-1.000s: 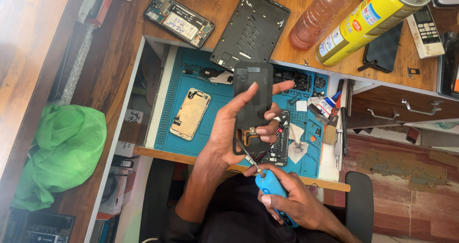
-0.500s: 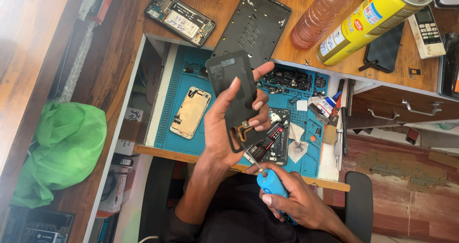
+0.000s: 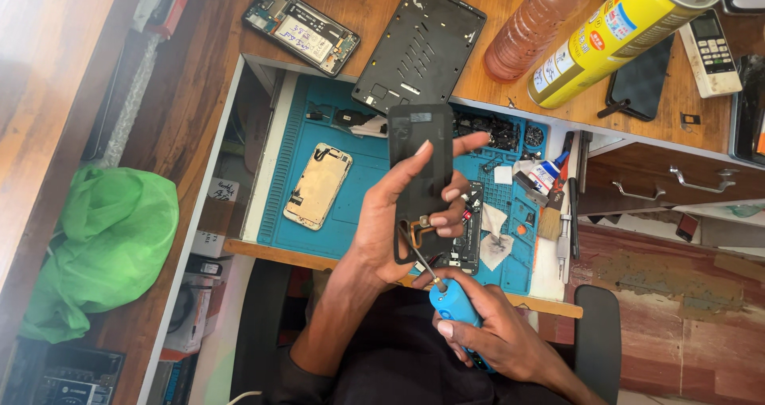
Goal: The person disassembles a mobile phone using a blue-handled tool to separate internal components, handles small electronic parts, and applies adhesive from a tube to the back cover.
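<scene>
My left hand [image 3: 402, 214] grips a black phone frame [image 3: 421, 158], held upright over the blue work mat [image 3: 366, 174]. A copper-coloured flex part shows near the frame's lower end. My right hand [image 3: 486, 337] holds a blue-handled screwdriver [image 3: 450, 305]; its thin metal tip reaches up to the lower end of the frame. Behind the frame, an opened phone body [image 3: 470, 230] lies on the mat.
A gold phone back [image 3: 319, 186] lies on the mat's left. On the wooden bench sit a black tablet frame [image 3: 418, 46], an opened phone [image 3: 301, 29], a brown bottle [image 3: 542, 23], a yellow spray can [image 3: 625, 35], a dark phone [image 3: 641, 78]. A green bag [image 3: 103, 246] is at left.
My left hand has tilted the black frame left and then back upright, a little lower. The right hand with the screwdriver has stayed almost in place.
</scene>
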